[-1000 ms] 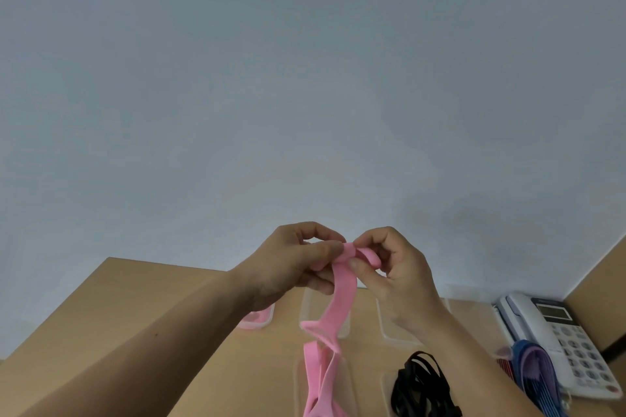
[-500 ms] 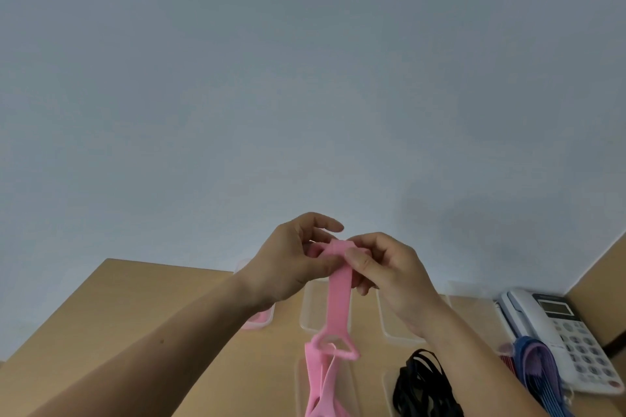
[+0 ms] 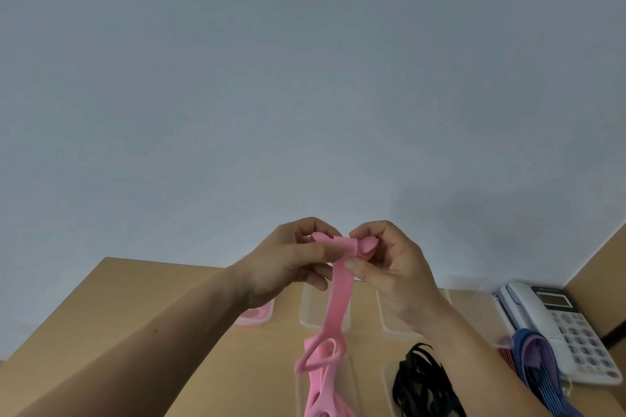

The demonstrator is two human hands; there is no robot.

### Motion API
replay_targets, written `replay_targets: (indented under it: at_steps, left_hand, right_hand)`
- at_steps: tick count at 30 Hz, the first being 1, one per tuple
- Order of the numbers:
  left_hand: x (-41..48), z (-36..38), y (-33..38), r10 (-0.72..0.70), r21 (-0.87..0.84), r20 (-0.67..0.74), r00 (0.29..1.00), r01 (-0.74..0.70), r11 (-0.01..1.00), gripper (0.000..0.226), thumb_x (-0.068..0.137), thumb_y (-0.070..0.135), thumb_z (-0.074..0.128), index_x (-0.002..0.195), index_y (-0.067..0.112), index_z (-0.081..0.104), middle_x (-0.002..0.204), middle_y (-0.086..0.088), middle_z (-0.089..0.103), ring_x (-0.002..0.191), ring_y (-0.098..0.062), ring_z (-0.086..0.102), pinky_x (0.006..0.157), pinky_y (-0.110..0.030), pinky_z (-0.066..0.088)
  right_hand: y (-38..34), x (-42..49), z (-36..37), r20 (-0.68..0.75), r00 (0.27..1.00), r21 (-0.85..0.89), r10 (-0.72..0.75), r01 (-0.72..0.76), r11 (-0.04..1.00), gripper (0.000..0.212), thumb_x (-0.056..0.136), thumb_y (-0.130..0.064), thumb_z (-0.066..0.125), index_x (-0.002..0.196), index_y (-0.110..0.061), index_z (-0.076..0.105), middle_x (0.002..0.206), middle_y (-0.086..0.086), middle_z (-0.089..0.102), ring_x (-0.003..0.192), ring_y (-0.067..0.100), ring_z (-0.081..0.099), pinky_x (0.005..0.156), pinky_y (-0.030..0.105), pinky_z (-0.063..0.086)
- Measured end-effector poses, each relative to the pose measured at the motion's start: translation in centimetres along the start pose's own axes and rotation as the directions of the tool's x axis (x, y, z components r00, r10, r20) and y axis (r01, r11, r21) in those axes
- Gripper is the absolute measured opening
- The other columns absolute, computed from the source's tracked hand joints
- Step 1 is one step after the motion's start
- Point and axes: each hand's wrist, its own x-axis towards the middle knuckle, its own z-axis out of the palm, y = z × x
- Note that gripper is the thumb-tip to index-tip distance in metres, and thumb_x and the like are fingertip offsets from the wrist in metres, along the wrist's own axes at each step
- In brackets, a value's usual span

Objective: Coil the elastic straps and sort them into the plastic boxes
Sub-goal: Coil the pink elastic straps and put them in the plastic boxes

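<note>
Head view: both hands are raised above the wooden desk (image 3: 101,332), close together in front of a plain wall. The left hand (image 3: 288,257) pinches the pink elastic strap (image 3: 338,294) near its top end between thumb and curled fingers. The right hand (image 3: 396,267) grips the small coil started at that end, its thumb pressed on the band just below. From the hands the strap hangs down as a flat band to a loose tangle of pink loops at the bottom edge. Behind the hands a row of clear plastic boxes (image 3: 306,315) stands on the desk; the leftmost box (image 3: 261,316) holds something pink. Black straps (image 3: 420,382) lie heaped to the right of the pink loops, and blue and purple straps (image 3: 538,369) lie against a white telephone (image 3: 569,325) at the far right
</note>
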Motion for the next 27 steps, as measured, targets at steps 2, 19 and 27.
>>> replay_targets:
  at_steps: [2, 19, 27]
  left_hand:
    - [0.1, 0.2, -0.1, -0.002, -0.026, -0.024, 1.000, 0.001, 1.000, 0.034, 0.081, 0.023, 0.076, 0.103, 0.002, 0.064, 0.089, -0.014, 0.070, 0.075, -0.025, 0.066, 0.067, -0.032, 0.054]
    - [0.3, 1.0, -1.2, 0.171, 0.082, -0.066, 0.983, -0.166, 0.983, 0.033, 0.079, -0.003, 0.078, 0.107, 0.007, 0.063, 0.100, -0.018, 0.070, 0.096, -0.032, 0.071, 0.087, -0.037, 0.057]
    - [0.1, 0.9, -1.2, -0.007, 0.240, 0.008, 1.000, 0.004, 0.971, 0.026, 0.082, 0.014, 0.074, 0.101, 0.002, 0.063, 0.088, -0.013, 0.075, 0.074, -0.025, 0.070, 0.066, -0.034, 0.057]
  right_hand:
    - [0.1, 0.0, 0.1, 0.010, 1.000, 0.015, 0.001, -0.001, 1.000, 0.031, 0.067, -0.028, 0.080, 0.095, -0.031, 0.067, 0.087, 0.003, 0.068, 0.085, 0.031, 0.065, 0.083, 0.057, 0.056]
    - [-1.3, -0.1, -0.3, 0.000, 0.975, 0.028, 0.223, -0.223, 0.975, 0.034, 0.077, -0.036, 0.082, 0.088, -0.005, 0.070, 0.073, 0.009, 0.069, 0.062, 0.018, 0.061, 0.055, 0.030, 0.048]
    - [-0.9, -0.4, -0.6, -0.009, 0.993, 0.024, 0.117, -0.117, 0.993, 0.019, 0.081, -0.006, 0.078, 0.090, -0.019, 0.069, 0.075, -0.001, 0.069, 0.056, 0.016, 0.060, 0.056, 0.024, 0.051]
